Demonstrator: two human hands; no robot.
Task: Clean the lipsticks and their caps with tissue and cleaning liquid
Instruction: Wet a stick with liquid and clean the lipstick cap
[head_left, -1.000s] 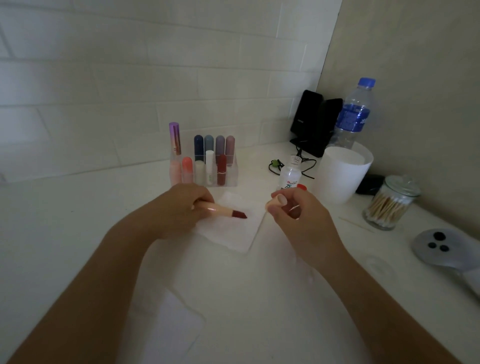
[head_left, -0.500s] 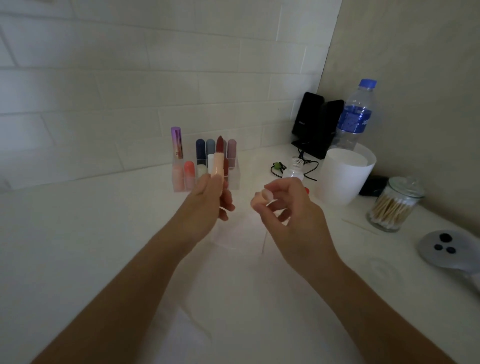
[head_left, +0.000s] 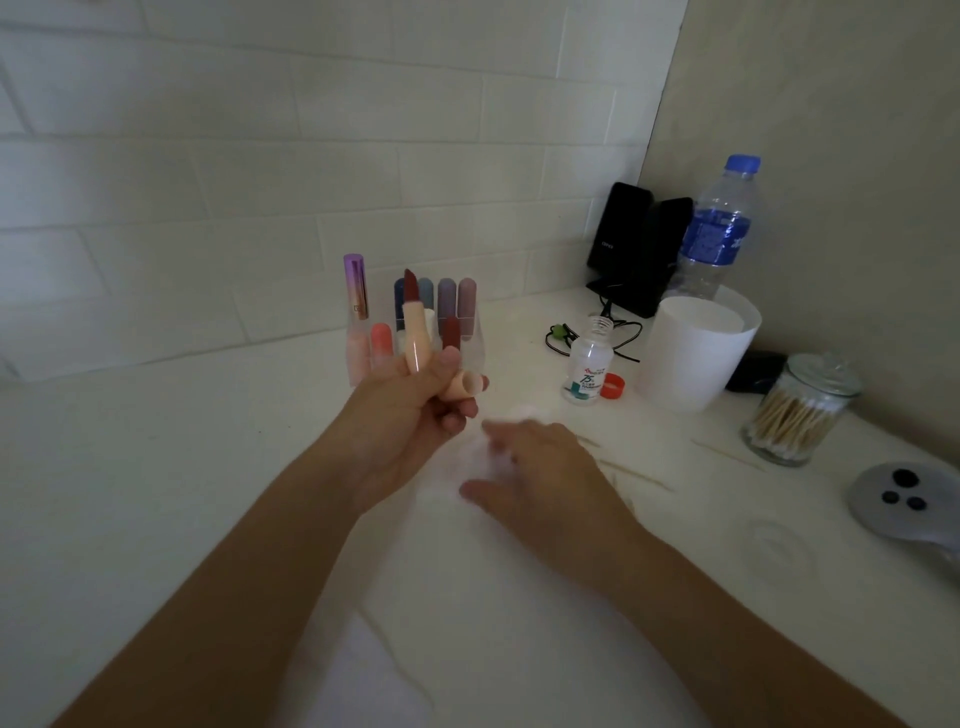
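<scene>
One lipstick (head_left: 414, 332), one cap (head_left: 460, 387), maybe tissue (head_left: 480, 460)

My right hand (head_left: 535, 467) is blurred, so I cannot tell whether its fingers pinch the tissue (head_left: 480, 457) or only lie on it; my palm covers much of that tissue. My left hand (head_left: 410, 415) hides the base of the lipstick (head_left: 414, 327), part of the cap (head_left: 460, 387) and the front of the organizer (head_left: 480, 345). The label on the small bottle (head_left: 587, 382) is too small to read. The grey device (head_left: 904, 499) runs off the right edge
</scene>
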